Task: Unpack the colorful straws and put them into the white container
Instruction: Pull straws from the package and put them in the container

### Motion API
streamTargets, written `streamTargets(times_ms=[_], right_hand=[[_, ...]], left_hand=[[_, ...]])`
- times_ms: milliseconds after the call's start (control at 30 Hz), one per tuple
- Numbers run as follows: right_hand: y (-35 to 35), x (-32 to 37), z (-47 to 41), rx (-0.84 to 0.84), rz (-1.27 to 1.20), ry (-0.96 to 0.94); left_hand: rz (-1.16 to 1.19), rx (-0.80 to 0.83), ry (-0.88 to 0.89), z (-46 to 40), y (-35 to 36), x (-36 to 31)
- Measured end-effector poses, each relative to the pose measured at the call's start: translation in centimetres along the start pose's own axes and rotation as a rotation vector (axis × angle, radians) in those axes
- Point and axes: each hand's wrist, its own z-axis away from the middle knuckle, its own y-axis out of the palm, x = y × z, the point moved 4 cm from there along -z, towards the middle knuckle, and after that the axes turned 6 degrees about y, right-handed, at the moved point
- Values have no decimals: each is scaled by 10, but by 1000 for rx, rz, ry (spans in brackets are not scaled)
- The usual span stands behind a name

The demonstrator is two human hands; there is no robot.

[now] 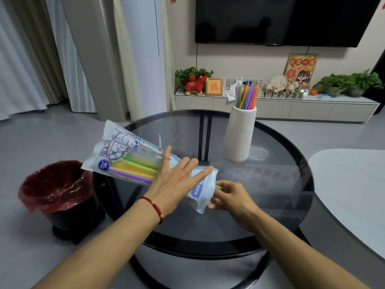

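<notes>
While the right hand (231, 195) pinches the tip of a green straw (219, 186) that sticks out of the open end of the bag, the fingers are pressed together around it, probably to draw it out in one line. Just left of it, in the middle of the frame, the left hand (177, 180) lies flat on the straw package (125, 157) with the fingers spread; I judge that it holds the bag down so that the bag does not follow the straw. A red bracelet (154, 207) sits on this wrist.

The package points from the middle toward the upper left, with its far end past the edge of the round glass table (270, 215). Yellow, purple and green straws show through the plastic, so many remain inside.

Toward the upper right of the table stands the white container (240, 134), upright, well apart from the hands and already holding a bunch of colorful straws (246, 95). At the lower left, beside the table, a bin with a red liner (56, 186) stands open, likely for the empty bag.
</notes>
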Motion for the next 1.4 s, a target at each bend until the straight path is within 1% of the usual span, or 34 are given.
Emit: streamTargets(times_ms=[233, 333, 400, 467, 667, 767, 833, 900, 933, 1033, 1167, 1233, 1400], right_hand=[[-19, 3, -4, -105, -172, 16], [-29, 4, -3, -119, -213, 32], [-28, 4, -4, -125, -177, 24], [-28, 6, -5, -140, -123, -35], [-39, 19, -1, -262, 49, -203], [-38, 21, 2, -293, 81, -224], [-32, 19, 2, -287, 93, -232], [-24, 18, 2, -267, 104, -246], [-20, 19, 2, -250, 112, -257], [-13, 24, 2, -215, 166, -293], [-28, 31, 4, -230, 228, -305], [-43, 34, 6, -221, 186, -289], [-78, 37, 13, -158, -56, -196]], left_hand=[[95, -7, -115, 8, 20, 12], [130, -11, -141, 10, 27, 17], [171, 2, -139, 10, 31, 16], [212, 26, -132, 9, 34, 13], [313, 82, -152, 9, 37, 12], [434, 93, -129, 10, 37, 7], [577, 77, -120, 8, 35, -2], [698, 20, -177, 3, 34, -10], [718, -19, -214, 0, 34, -13], [647, -71, -263, -8, 37, -16], [652, -28, -297, -10, 45, -15], [661, -22, -314, -9, 47, -12], [652, -20, -354, -7, 49, -8]])
